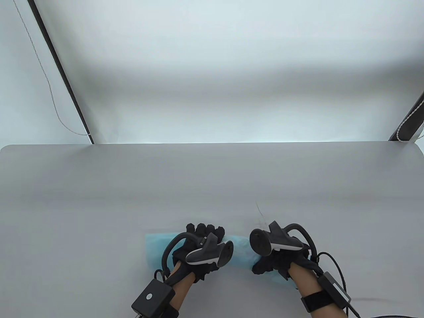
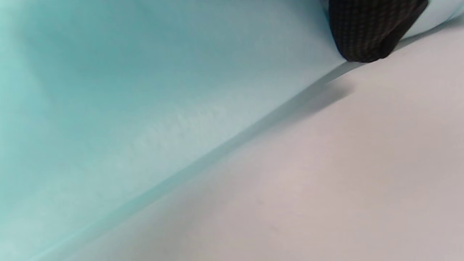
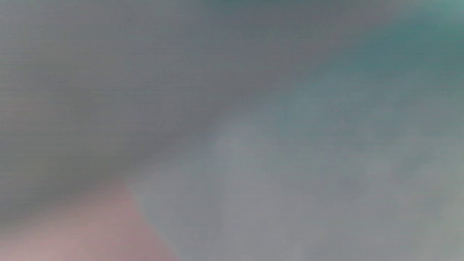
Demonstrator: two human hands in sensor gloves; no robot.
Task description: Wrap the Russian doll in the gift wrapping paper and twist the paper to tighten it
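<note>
The pale blue sheet of gift wrapping paper (image 1: 243, 253) is lying at the near edge of the grey table (image 1: 212, 185), looking thin, soft and easily creased, best gathered at its ends. The left hand (image 1: 198, 248) is curling down over the paper's left half, seemingly cupping a doll I cannot see; the right hand (image 1: 275, 261) is pressing on the paper's right end, its grip hidden.

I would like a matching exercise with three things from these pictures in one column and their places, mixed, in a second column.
Things:
1. left hand
2. right hand
3. cord

Places:
A. on the right end of the blue paper
B. behind the table, far left
C. on the middle of the paper

Pairs: 1-C, 2-A, 3-B
</note>
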